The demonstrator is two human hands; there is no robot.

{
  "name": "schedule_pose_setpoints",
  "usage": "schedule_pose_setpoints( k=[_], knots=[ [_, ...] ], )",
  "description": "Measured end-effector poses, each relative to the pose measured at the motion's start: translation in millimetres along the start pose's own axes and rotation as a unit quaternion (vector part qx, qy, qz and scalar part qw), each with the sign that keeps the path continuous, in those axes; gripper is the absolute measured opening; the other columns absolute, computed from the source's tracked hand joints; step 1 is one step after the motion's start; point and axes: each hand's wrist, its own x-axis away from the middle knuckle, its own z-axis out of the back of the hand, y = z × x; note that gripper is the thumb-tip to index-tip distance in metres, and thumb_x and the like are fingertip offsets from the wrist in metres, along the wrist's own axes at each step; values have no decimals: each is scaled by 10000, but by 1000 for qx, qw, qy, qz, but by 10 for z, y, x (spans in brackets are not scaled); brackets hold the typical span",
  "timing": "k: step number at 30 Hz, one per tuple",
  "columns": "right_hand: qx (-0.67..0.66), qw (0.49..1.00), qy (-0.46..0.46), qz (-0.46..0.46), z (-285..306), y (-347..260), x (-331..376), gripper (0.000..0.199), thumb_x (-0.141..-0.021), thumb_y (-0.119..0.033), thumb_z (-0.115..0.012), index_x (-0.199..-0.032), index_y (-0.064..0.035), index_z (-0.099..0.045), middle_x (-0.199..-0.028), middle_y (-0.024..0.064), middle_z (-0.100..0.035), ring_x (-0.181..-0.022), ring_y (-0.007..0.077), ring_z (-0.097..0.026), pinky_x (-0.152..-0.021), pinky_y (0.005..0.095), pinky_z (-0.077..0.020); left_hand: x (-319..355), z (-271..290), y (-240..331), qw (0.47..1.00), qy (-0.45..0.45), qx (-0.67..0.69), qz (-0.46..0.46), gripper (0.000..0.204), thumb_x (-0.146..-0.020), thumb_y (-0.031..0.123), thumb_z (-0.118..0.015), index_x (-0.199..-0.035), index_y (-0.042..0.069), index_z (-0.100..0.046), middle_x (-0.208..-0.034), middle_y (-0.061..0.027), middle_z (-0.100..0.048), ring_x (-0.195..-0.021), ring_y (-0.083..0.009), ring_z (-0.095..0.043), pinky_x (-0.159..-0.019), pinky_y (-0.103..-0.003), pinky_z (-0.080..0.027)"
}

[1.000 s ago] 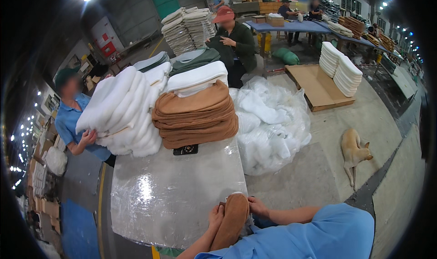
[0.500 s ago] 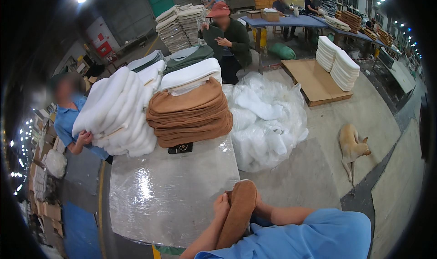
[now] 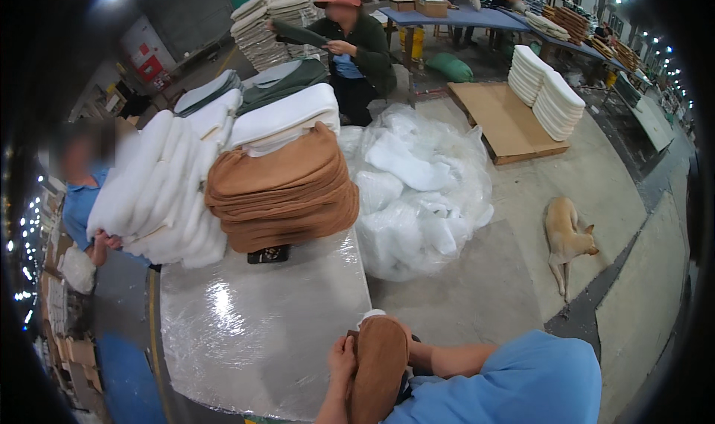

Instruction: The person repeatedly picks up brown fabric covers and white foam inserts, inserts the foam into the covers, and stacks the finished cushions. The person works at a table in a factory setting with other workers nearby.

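The left hand [image 3: 342, 355] is gripping the edge of a brown, rounded fabric-covered foam pad [image 3: 378, 368], its fingers curling closed over the pad's left side. The pad is standing on edge at the near corner of the plastic-wrapped shiny table [image 3: 253, 327], just in front of the person's blue-sleeved chest. The right hand is lying behind the pad and is hidden, so I cannot tell whether it is open or closed; only its forearm [image 3: 454, 358] is showing.

Farther back on the table, a stack of brown fabric pads [image 3: 279, 189] is sitting beside a leaning pile of white foam pads [image 3: 160, 193], which another person in blue is steadying. A heap of clear plastic bags [image 3: 417, 185] is lying on the floor to the right, and a tan dog [image 3: 566, 238] is resting near it.
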Motion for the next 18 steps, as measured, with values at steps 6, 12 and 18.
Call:
schedule_pose_setpoints(
  k=[6, 12, 18],
  knots=[
    [125, 988, -58, 62, 122, 15, -10, 518, -1082, -448, -504, -1420, -64, -582, -1352, 104, -665, -1225, 252, -628, -1062, 405, -488, -103, -64, -25, 998, -26, -51, -5, 400, -1079, 382, -529, -1081, 24, -707, -1008, -253, -720, -960, -469, -676, -820, -524, -514],
    [217, 971, -74, 68, 300, 106, 136, 535, -1066, -434, -541, -1469, -82, -544, -1391, 96, -637, -1288, 248, -586, -1113, 401, -451, -63, -243, 21, 999, 15, -19, -24, 361, -1094, 356, -516, -1034, 27, -649, -951, -266, -682, -920, -495, -642, -770, -549, -492],
    [158, 983, -89, 0, 355, 119, 224, 539, -1065, -425, -547, -1484, -87, -531, -1401, 94, -628, -1306, 249, -572, -1130, 400, -438, -173, -242, 156, 999, 22, 16, 25, 337, -1084, 359, -542, -974, 51, -628, -858, -242, -664, -815, -480, -640, -691, -527, -487]
  ],
)
